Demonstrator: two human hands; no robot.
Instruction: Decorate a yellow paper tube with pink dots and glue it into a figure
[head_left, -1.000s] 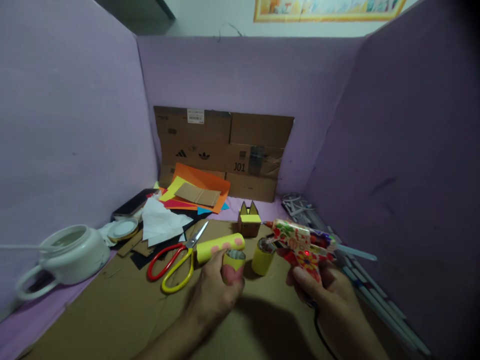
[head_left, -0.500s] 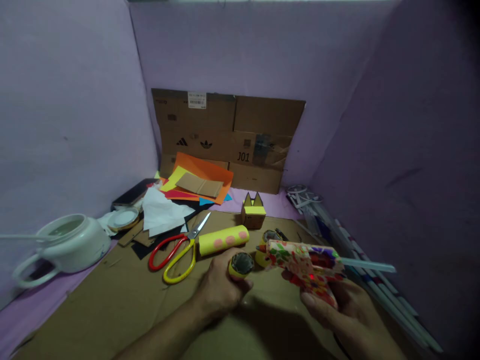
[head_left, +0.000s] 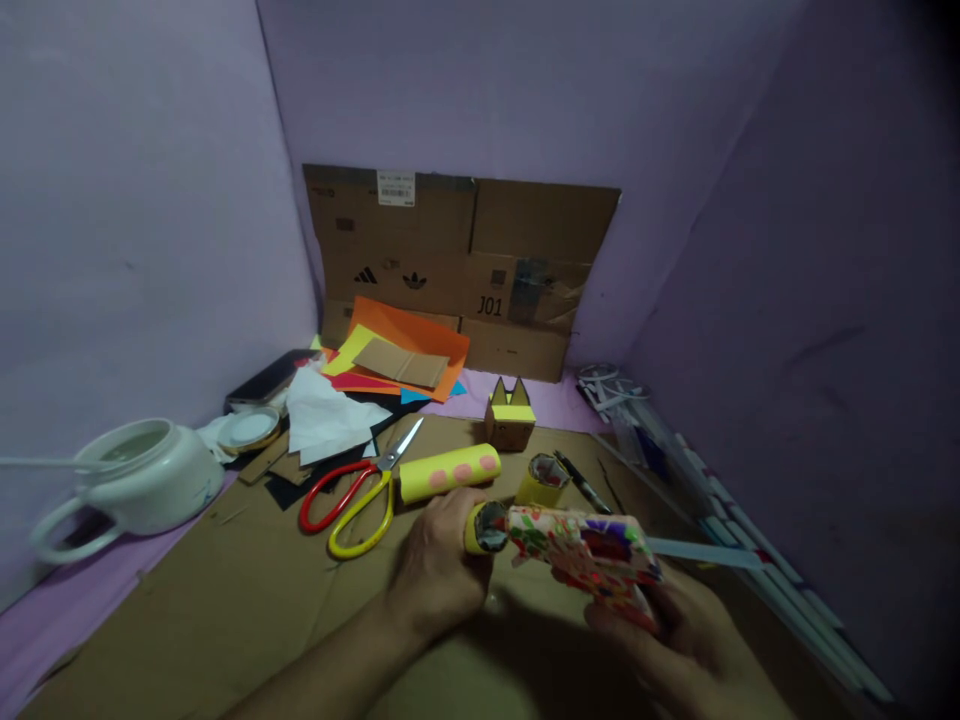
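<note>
One tube (head_left: 473, 530), gripped in the left hand (head_left: 439, 555) over the cardboard mat (head_left: 217, 600), opens toward the glue gun (head_left: 555, 540) clasped in the right hand (head_left: 679, 640). Steady holds should keep the nozzle (head_left: 501, 523) true to its edge.

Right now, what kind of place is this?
It looks like a craft corner, maybe at home: there's a flowery glue gun in the right hand, scissors with red and yellow handles, and coloured paper piled near the back.

Dim light falls to near-black at the upper right.
</note>
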